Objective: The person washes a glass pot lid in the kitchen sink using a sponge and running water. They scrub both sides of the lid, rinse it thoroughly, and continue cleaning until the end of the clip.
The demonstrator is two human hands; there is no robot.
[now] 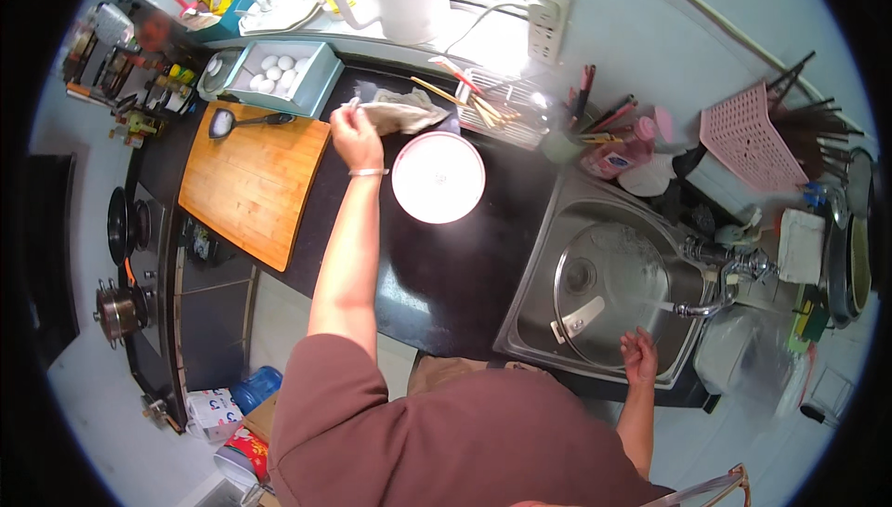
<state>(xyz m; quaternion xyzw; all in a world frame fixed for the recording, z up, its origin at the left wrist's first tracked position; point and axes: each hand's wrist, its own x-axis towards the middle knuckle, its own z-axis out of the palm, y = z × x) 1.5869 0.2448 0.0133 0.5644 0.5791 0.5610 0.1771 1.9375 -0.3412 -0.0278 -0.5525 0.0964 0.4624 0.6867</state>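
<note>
My left hand (357, 141) reaches over the far side of the dark counter, its fingers pinched on the edge of a crumpled greyish cloth (405, 115). Just nearer than the cloth lies a round, pale pink plate (439, 178). Over the near right part of the steel sink (531, 321), my right hand (639, 355) holds nothing, its fingers loosely curled and apart. In the sink is a large round steel-rimmed vessel (641, 270) with a flat white piece (583, 317) by its edge. Water appears to come from the tap (711, 307).
Left of my forearm lies a wooden cutting board (255, 186) bearing a black ladle (251, 120). Behind it stands a light blue box (321, 75) of eggs. A wire rack (506, 103) with chopsticks, a pink bottle (609, 161) and a pink basket (753, 135) line the wall.
</note>
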